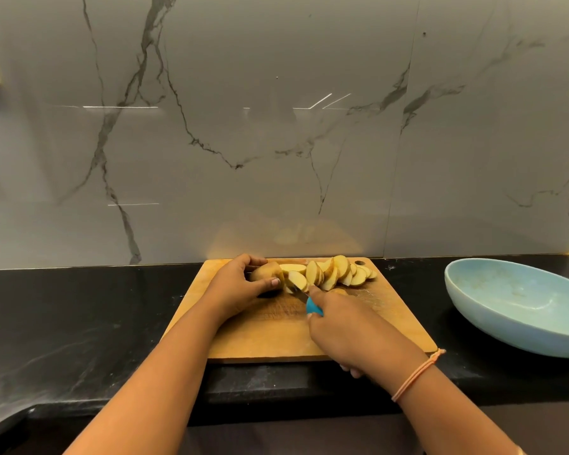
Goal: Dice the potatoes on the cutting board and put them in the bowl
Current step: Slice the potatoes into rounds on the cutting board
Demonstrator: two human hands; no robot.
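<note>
Slicing step: left hand [235, 284] grips the uncut potato [266, 271], right hand [345, 326] grasps the knife [306, 298]; next, cross-cut the slices [334, 274] into dice.

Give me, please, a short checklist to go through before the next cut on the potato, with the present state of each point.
1. Left hand holds the uncut potato steady on the cutting board: ok.
2. Right hand grips the knife by its blue handle: ok.
3. Cut slices lean in a row right of the knife, out of its path: ok.
4. Left thumb clear of the blade: cannot tell, the slices hide most of the blade.
5. Board lies flat on the counter: ok.
6. Bowl stands right of the board, no potato in it yet: ok.
</note>
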